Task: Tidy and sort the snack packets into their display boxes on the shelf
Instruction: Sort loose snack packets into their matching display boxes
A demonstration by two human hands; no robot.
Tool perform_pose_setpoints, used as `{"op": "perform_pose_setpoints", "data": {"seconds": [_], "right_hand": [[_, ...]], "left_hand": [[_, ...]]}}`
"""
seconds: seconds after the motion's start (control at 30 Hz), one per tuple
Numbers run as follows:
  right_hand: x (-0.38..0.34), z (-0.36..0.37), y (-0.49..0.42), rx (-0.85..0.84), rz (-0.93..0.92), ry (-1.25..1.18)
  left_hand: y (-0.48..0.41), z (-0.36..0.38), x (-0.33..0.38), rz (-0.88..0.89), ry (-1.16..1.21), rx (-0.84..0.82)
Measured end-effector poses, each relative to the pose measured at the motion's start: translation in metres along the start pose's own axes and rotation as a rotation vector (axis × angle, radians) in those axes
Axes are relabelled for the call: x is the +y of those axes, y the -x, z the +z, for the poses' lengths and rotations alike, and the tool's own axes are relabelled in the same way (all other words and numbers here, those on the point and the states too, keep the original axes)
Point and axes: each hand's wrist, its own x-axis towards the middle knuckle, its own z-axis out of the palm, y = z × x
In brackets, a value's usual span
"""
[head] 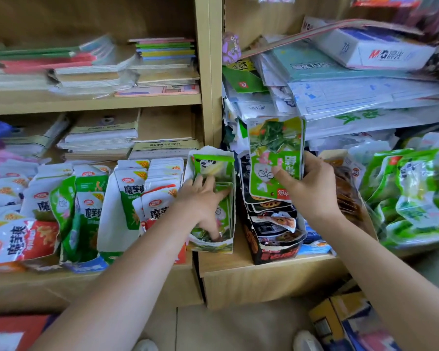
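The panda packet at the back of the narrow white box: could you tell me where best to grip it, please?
Pinch the panda packet by its top edge, from above, I judge: it stands upright, the box walls hem its sides, and the left hand covers the packets in front.

Printed "M&G" in red and "70" in blue on the white paper box (380,53); "魔芋爽" on white-and-green snack packets (133,196); likewise on the red-and-white packet (18,239).
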Motion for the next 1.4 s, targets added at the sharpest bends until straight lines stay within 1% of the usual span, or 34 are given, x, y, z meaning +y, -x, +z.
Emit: {"op": "perform_pose_setpoints", "data": {"seconds": [0.13, 0.23, 0.33, 0.5, 0.6, 0.67, 0.77, 0.9, 1.0, 1.13, 1.2, 1.3, 1.4], "right_hand": [[-0.002, 0.000, 0.003, -0.006, -0.010, -0.021], [-0.002, 0.001, 0.006, -0.020, -0.024, -0.011], [-0.003, 0.001, 0.008, -0.028, -0.042, 0.003], [-0.004, 0.001, 0.009, -0.045, -0.055, 0.012], [-0.004, 0.001, 0.009, -0.048, -0.069, 0.029], [-0.005, 0.002, 0.008, -0.056, -0.078, 0.038], [-0.006, 0.003, 0.008, -0.063, -0.082, 0.033], [-0.011, 0.003, 0.007, -0.071, -0.071, 0.013], [-0.016, 0.004, 0.009, -0.064, -0.072, 0.003], [-0.026, 0.007, 0.014, -0.045, -0.068, -0.029], [-0.032, 0.008, 0.018, -0.042, -0.068, -0.039], [-0.042, 0.009, 0.024, -0.018, -0.084, -0.046], [-0.049, 0.013, 0.028, -0.011, -0.069, -0.073]], "left_hand": [[-0.001, -0.001, 0.004, -0.108, 0.027, -0.010], [-0.004, -0.005, 0.009, -0.149, 0.011, -0.018], [-0.004, -0.006, 0.012, -0.152, -0.019, -0.033], [0.004, -0.011, 0.008, -0.128, 0.103, -0.036], [0.011, -0.014, 0.004, -0.108, 0.115, -0.045], [0.013, -0.012, 0.003, -0.114, 0.115, -0.022], [0.012, -0.005, 0.000, -0.084, 0.115, 0.065], [0.021, 0.002, -0.006, 0.027, 0.170, 0.262], [0.038, -0.006, -0.016, 0.032, 0.365, 0.427], [0.060, -0.003, -0.036, 0.063, 0.659, 0.696], [0.069, 0.001, -0.041, 0.021, 0.712, 0.814], [0.074, 0.005, -0.044, -0.129, 0.698, 0.943], [0.076, 0.004, -0.045, -0.286, 0.730, 0.919]]}}
